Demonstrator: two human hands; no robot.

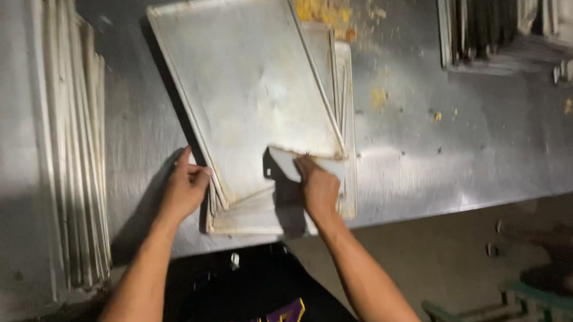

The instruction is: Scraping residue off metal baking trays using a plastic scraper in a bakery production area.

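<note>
A stack of flat metal baking trays [344, 197] lies on a steel table [468, 145]. The top tray [243, 85] sits skewed, turned counter-clockwise over the ones below. My left hand [185, 189] grips the left edge of the stack near its front corner. My right hand [317, 187] holds the top tray's near edge, fingers on its rim. Both forearms reach in from the bottom of the view.
Upright trays [77, 152] stand in a row at the left. Another rack of trays [488, 20] sits at the top right. Yellow crumbs [324, 5] lie scattered behind the stack and at the right. A green frame [535, 298] stands on the floor at the lower right.
</note>
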